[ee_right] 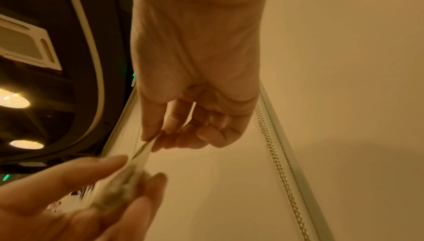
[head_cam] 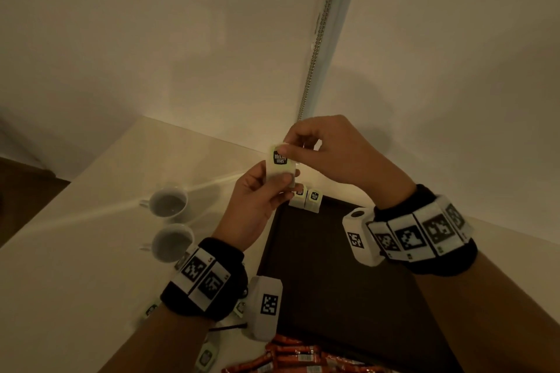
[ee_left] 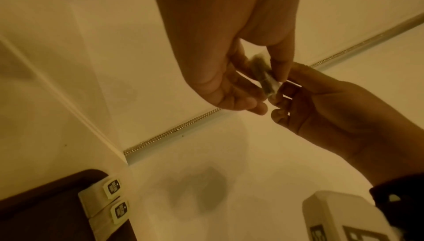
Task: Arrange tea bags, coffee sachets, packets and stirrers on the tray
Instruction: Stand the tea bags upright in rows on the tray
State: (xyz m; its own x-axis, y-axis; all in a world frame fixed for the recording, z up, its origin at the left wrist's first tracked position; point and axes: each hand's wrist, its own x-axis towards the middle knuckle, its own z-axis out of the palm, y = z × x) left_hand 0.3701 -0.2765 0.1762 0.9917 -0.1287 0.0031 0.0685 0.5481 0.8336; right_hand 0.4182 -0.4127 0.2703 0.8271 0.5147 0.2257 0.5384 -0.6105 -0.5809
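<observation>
Both hands hold one tea bag [head_cam: 280, 168] in the air above the far left corner of the dark tray [head_cam: 342, 275]. My left hand [head_cam: 266, 188] grips its lower part between thumb and fingers. My right hand [head_cam: 298, 142] pinches its top edge, by the black logo tag. The left wrist view shows the tea bag [ee_left: 263, 74] edge-on between both hands; the right wrist view shows the same tea bag [ee_right: 128, 174] blurred. Two tea bags [head_cam: 307, 198] stand side by side in the tray's far left corner, also in the left wrist view [ee_left: 107, 207].
Two white cups [head_cam: 169, 221] stand on the white table left of the tray. Several orange sachets [head_cam: 291, 356] lie at the tray's near edge. Loose tea bags [head_cam: 206, 357] and a dark stirrer [head_cam: 227, 327] lie under my left wrist. A wall corner rises close behind the tray.
</observation>
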